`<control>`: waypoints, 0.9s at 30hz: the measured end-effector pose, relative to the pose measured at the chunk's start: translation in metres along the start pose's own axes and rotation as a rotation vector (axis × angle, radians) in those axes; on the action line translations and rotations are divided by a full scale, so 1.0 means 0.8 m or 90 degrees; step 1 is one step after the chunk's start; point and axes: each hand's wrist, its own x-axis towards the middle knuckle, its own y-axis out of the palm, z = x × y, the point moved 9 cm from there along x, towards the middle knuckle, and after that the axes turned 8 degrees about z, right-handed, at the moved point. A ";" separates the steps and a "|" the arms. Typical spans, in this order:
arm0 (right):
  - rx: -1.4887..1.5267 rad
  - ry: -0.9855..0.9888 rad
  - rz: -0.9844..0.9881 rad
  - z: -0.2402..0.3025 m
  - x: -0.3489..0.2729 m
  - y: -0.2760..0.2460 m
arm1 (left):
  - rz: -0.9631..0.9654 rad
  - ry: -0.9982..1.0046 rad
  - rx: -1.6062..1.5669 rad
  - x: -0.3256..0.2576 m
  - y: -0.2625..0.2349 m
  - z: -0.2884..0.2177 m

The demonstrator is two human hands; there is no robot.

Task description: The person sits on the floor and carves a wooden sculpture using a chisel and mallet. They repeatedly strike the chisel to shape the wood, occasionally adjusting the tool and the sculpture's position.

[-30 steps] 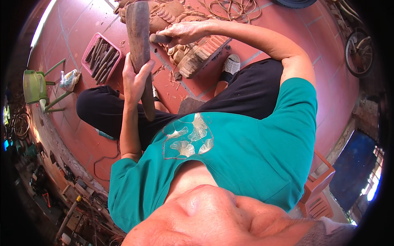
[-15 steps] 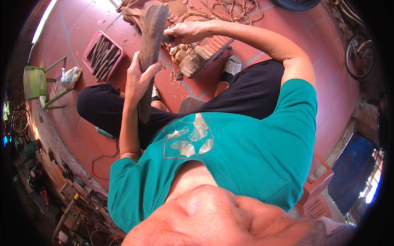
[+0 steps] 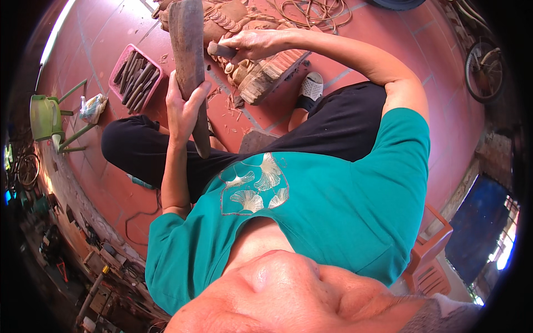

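Observation:
My left hand is wrapped round a long, flat wooden mallet, raised in front of my left knee. Its broad end points away from me and its narrow end toward my lap. My right hand grips a short, round tool handle, probably a chisel's; its blade is hidden. Under that hand lies a carved wooden piece with rounded, layered relief and a ridged base. The mallet's broad end is to the left of the handle, apart from it, and covers part of the carving.
A pink basket of dark tool sticks stands at left, near a green stool and a plastic bag. Wood chips litter the red tiles. A coiled hose or cord lies beyond the carving; a bicycle wheel stands at right.
The mallet has shifted up and left, away from the tool handle, whose end now shows more. My right hand has stayed nearly in place on the handle.

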 end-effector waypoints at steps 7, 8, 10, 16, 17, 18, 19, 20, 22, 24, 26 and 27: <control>0.008 0.060 0.064 0.008 -0.001 0.000 | 0.042 0.014 0.182 0.001 0.013 -0.004; 0.017 0.056 0.064 0.009 0.000 0.000 | 0.035 0.013 0.131 0.000 0.010 0.001; 0.015 0.016 0.028 0.003 0.004 0.001 | 0.015 -0.012 0.044 -0.002 0.006 0.004; -0.004 0.029 0.043 0.000 0.001 0.001 | 0.043 0.020 0.160 0.001 0.010 -0.006; -0.004 0.041 0.055 0.004 0.000 -0.001 | 0.067 0.029 0.212 0.003 0.014 -0.006; 0.001 0.043 0.038 0.010 -0.002 -0.007 | 0.068 0.052 0.208 0.003 0.013 -0.006; 0.007 0.046 0.020 0.018 -0.005 -0.011 | 0.060 0.041 0.191 0.002 0.011 -0.005; 0.014 0.049 0.001 0.021 -0.007 -0.015 | 0.053 0.029 0.174 0.002 0.010 -0.004; 0.017 0.067 -0.013 0.008 -0.004 -0.020 | 0.044 -0.002 0.132 0.001 0.006 0.000; 0.058 0.085 -0.029 -0.019 -0.001 -0.027 | 0.047 -0.037 0.077 0.004 0.002 0.009; 0.062 0.089 -0.061 -0.025 -0.003 -0.033 | 0.035 -0.023 0.059 0.005 -0.001 0.006; 0.065 0.091 -0.077 -0.028 -0.003 -0.036 | 0.029 -0.016 0.050 0.006 -0.003 0.005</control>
